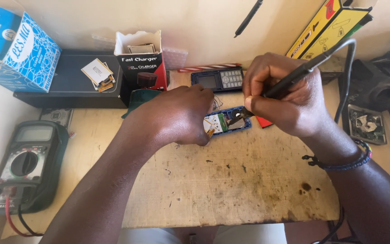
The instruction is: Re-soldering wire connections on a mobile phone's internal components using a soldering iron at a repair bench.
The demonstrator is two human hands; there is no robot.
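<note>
Scarred wooden bench (pixel 231 190) fills the foreground, a multimeter (pixel 23 165) at its left edge. Farther in, the left hand (pixel 177 115) clamps down on an opened blue phone (pixel 227 121) while the right hand (pixel 285 97) grips a soldering iron (pixel 294 79), tip touching its board. Beyond lies a phone keypad cover (pixel 217 80).

An opened blue phone (pixel 228 121) lies flat on the worn wooden worktop (pixel 231 180), its circuit board bare. A black soldering iron (pixel 294 79), slanted with its cable arching up behind, has its tip on the board.
</note>
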